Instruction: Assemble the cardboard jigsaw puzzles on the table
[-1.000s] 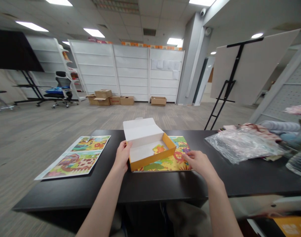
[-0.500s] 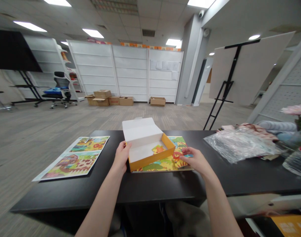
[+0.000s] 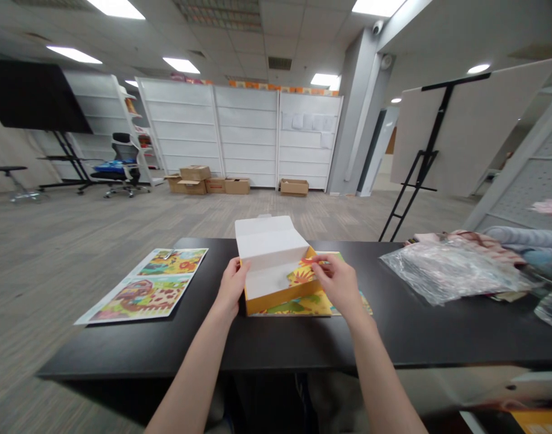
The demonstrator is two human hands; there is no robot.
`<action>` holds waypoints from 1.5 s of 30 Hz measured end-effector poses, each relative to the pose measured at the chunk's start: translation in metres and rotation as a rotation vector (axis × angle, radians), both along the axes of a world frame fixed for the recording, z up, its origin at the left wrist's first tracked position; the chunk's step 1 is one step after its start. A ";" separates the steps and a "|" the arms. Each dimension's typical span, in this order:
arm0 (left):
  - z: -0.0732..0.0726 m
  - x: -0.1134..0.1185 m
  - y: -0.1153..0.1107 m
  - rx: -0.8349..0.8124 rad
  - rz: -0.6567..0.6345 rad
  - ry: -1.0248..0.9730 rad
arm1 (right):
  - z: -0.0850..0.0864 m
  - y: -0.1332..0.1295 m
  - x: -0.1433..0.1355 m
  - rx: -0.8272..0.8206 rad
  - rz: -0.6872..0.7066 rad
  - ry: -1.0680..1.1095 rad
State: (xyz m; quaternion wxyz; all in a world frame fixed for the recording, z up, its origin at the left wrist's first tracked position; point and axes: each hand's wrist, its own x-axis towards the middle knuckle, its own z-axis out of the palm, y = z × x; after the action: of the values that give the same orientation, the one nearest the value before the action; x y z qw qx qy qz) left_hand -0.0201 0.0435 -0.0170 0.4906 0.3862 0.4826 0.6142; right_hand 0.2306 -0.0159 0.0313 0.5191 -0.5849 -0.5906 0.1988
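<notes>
A yellow box (image 3: 282,296) with a white inside and its lid up is tilted above the black table. My left hand (image 3: 233,283) grips its left side, thumb on the inner edge. At the box's right end, my right hand (image 3: 336,278) pinches a colourful puzzle piece (image 3: 301,274) over the opening; whether other pieces lie under it I cannot tell. Beneath the box lies a bright illustrated board (image 3: 303,304), partly covered by the box and my right hand.
Two printed picture sheets (image 3: 151,286) lie on the left of the black table (image 3: 285,349). Clear plastic bags (image 3: 447,268) and folded fabric sit at the right. Cardboard boxes (image 3: 194,179) stand on the floor beyond.
My right hand has moved left and up from the board to the box opening, now with a piece in its fingers. The view has shifted slightly. My left hand still grips the box.
</notes>
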 end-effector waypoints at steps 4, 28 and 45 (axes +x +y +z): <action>-0.001 -0.001 -0.001 0.007 -0.009 0.006 | -0.005 0.006 -0.015 0.161 0.122 -0.258; -0.002 -0.004 0.004 -0.021 0.129 0.011 | -0.024 -0.031 0.040 -0.398 0.030 -0.563; -0.005 -0.003 0.002 -0.005 0.120 0.051 | -0.020 -0.038 0.029 -0.335 0.256 -0.557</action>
State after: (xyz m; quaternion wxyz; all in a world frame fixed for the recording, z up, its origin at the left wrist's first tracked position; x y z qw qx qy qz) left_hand -0.0228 0.0458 -0.0222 0.4416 0.3709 0.5186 0.6313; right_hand 0.2592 -0.0539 0.0118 0.2058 -0.6150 -0.7373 0.1890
